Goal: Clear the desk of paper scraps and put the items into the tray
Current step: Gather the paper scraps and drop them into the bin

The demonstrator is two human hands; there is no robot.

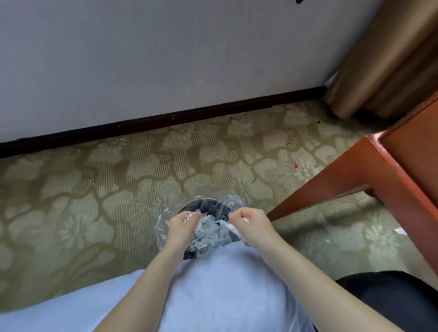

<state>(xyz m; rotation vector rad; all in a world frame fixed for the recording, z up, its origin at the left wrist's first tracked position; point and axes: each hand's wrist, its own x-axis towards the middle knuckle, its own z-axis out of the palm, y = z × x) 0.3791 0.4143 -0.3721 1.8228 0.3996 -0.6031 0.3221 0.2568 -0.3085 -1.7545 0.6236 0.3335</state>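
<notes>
- Left hand (182,225): fingers curled together round a small bunch of white paper scraps (190,216). It is held directly over the mouth of the waste bin (189,253).
- Right hand (250,225): fingers curled inward, gripping a white paper strip (231,228) that sticks out below the knuckles. It is also over the bin, just beside the left hand but not touching it.
- Waste bin: round, dark, standing on the carpet (94,189) close in front of the person's body, near the corner of the desk (403,170).
- Liner (163,227): clear plastic, folded out over the bin rim.
- Bin contents: a heap of shredded white paper (211,233), reaching well up inside the liner.
- Desk: orange-red wood, at the right of the view. Only its edge and side panel show; its top surface is out of view.
- Floor: two loose scraps (400,231) lie on the carpet below the desk, well apart from the bin, and a red speck (296,166) lies farther back.
- Markings: a dark mark (299,1) on the wall is cut off by the top edge and cannot be read.
</notes>
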